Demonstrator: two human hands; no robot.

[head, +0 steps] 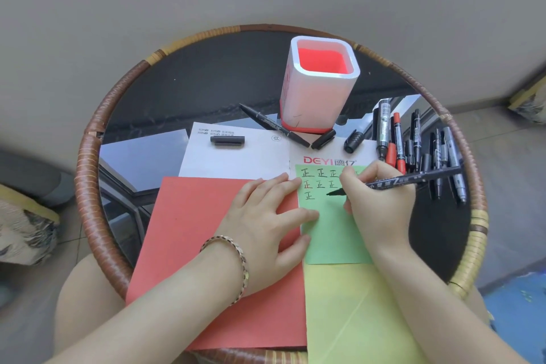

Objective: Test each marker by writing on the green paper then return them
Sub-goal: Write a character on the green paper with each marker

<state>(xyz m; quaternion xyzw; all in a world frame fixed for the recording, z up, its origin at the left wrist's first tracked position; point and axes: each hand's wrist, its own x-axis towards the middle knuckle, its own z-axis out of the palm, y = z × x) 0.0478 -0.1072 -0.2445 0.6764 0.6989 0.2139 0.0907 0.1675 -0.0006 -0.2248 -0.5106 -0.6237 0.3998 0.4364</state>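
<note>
Right now the green paper (334, 230) lies near the middle of the round table (88, 186), a little toward its right edge. It overlaps a yellow sheet (354, 319) at its near end and sits against a red sheet (201, 245) on its left. The paper is pale green and rectangular. It carries rows of small handwritten 正 characters: three show in the top row, three in the second with the first one reddish, and one in the third. The right hand (381, 195) pinches a black marker (407, 180) with fingers curled round the barrel, and the tip touches the paper in the third row, right of the lone character. The left hand (266, 216) lies flat with straight fingers, pressing on the red sheet and the green paper's left edge; a bracelet (236, 263) circles its wrist. Toward the far edge stands a white-and-red pen holder (319, 83). An uncapped marker (274, 125) and loose black caps (227, 140) lie near it on a white printed sheet (236, 162). A cluster of markers (413, 139) lies by the right edge.
</note>
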